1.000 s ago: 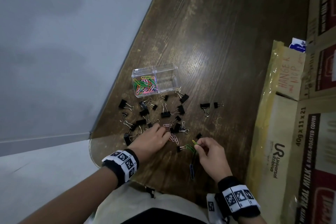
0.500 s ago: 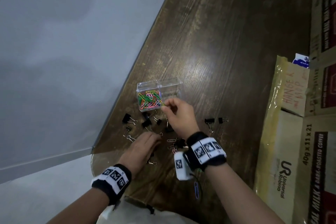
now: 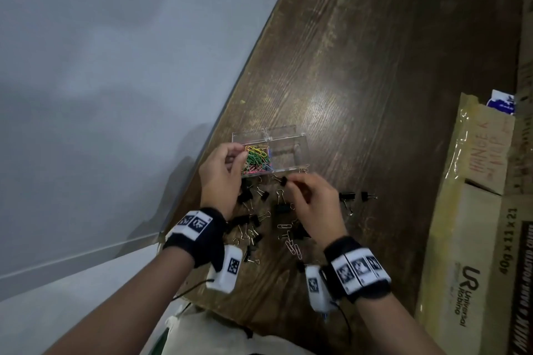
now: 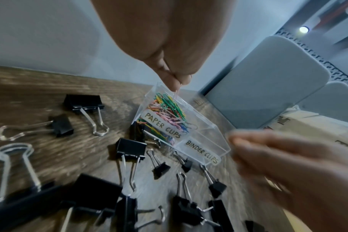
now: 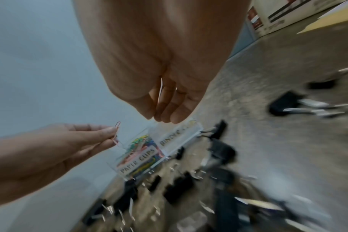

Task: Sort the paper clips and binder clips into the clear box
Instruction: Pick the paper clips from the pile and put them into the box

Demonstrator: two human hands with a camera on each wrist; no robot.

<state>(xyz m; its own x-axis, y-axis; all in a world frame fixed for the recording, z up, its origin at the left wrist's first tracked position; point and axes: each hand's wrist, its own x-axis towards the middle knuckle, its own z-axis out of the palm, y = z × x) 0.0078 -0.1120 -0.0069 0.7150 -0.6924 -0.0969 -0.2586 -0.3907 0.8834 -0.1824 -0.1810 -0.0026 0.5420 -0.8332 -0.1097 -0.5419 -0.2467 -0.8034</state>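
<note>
The clear box (image 3: 291, 153) stands on the wooden table (image 3: 360, 81). Its left compartment, labelled PAPER CLIPS (image 4: 162, 125), holds coloured paper clips (image 3: 256, 160); the BINDER CLIPS side (image 4: 202, 151) looks empty. My left hand (image 3: 243, 150) pinches a pink paper clip (image 5: 116, 133) just over the paper clip compartment. My right hand (image 3: 288, 183) hovers at the box's near wall with curled fingers; a thin paper clip wire (image 5: 160, 89) shows between thumb and fingers. Several black binder clips (image 3: 248, 222) and loose paper clips (image 3: 291, 242) lie near me.
Two black binder clips (image 3: 347, 196) lie apart to the right. Cardboard boxes (image 3: 473, 239) line the table's right side. The table edge (image 3: 202, 164) runs close past the box's left end. Grey chairs (image 4: 268, 81) stand beyond the table.
My right hand carried paper clips from the near pile up to the box, then drew back to its near wall. My left hand rose from the pile to the paper clip compartment with a pink clip.
</note>
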